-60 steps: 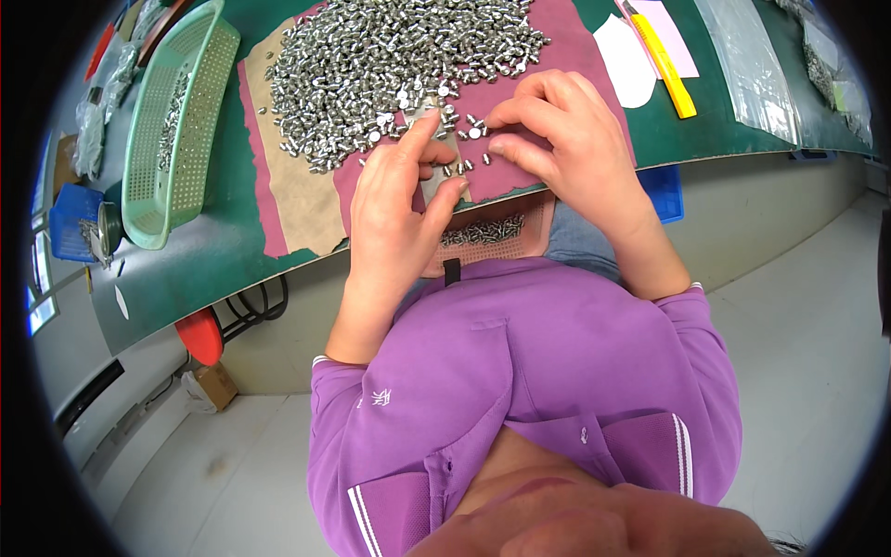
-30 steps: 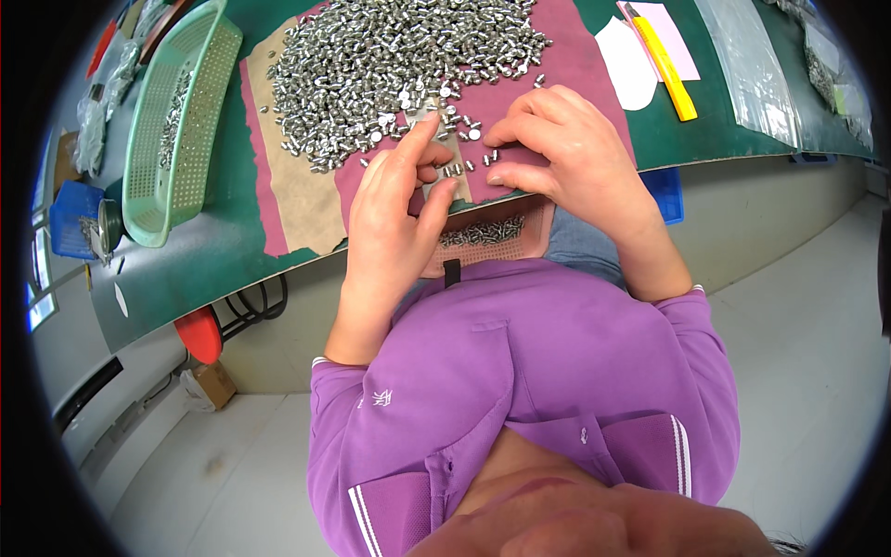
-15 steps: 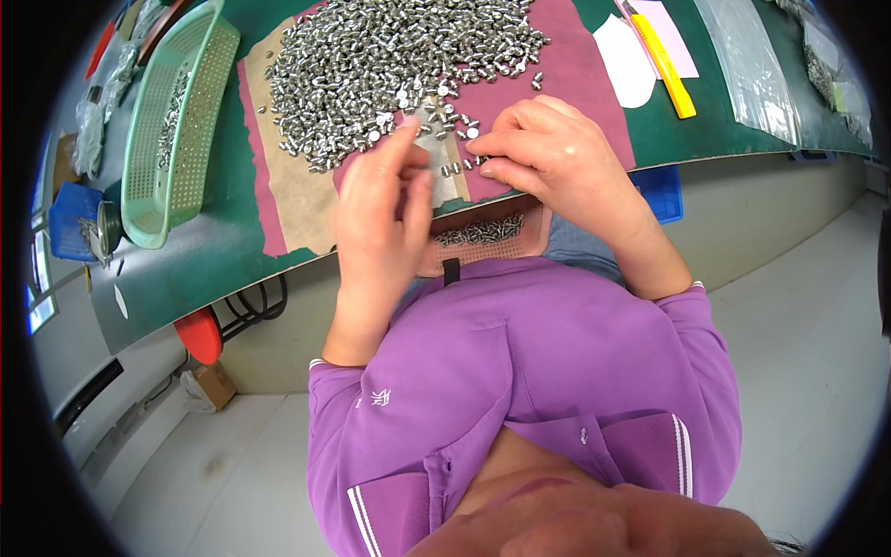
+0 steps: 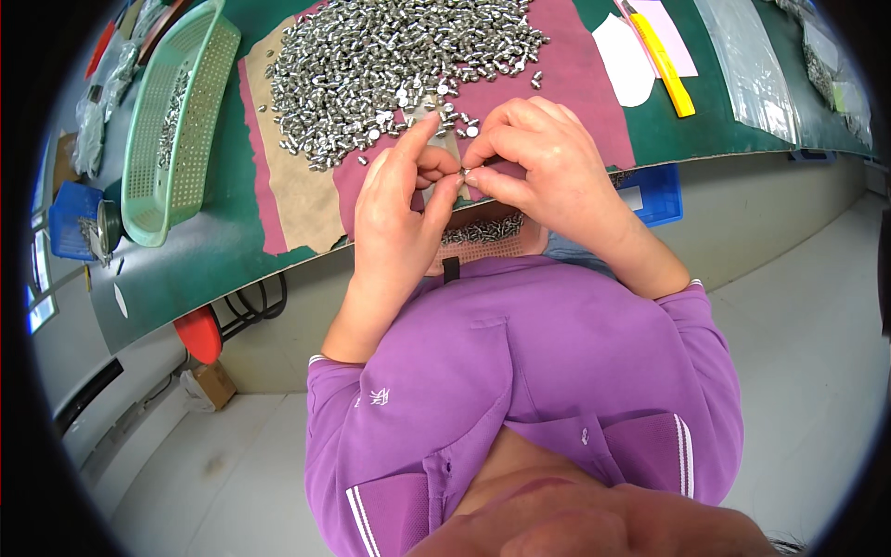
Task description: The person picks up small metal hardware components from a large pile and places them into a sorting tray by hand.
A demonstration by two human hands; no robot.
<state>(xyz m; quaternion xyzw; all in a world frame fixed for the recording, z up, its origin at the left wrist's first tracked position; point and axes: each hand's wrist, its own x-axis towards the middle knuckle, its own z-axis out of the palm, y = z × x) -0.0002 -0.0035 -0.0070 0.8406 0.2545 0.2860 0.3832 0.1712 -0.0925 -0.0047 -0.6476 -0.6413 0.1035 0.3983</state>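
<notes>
A heap of several small silver metal parts (image 4: pixel 390 65) lies on a maroon cloth (image 4: pixel 575 84) over the green table (image 4: pixel 213 251). My left hand (image 4: pixel 399 204) and my right hand (image 4: pixel 548 167) meet at the near edge of the heap, fingertips pinched together on one small silver part (image 4: pixel 464 172). Under my hands sits a pink perforated tray (image 4: pixel 487 246) at the table's edge, with a row of silver parts in it. My purple sleeves run down to the lower part of the view.
A green plastic basket (image 4: pixel 172 121) with some parts stands at the left. A tan cloth (image 4: pixel 288 186) lies beside the maroon one. A yellow knife (image 4: pixel 664 70), white paper pieces and clear bags lie at the right. A blue bin (image 4: pixel 654 190) hangs under the table edge.
My hands have drawn closer together over the tray. The fingertips of both now pinch one small part between them, where before they were picking among the loose parts.
</notes>
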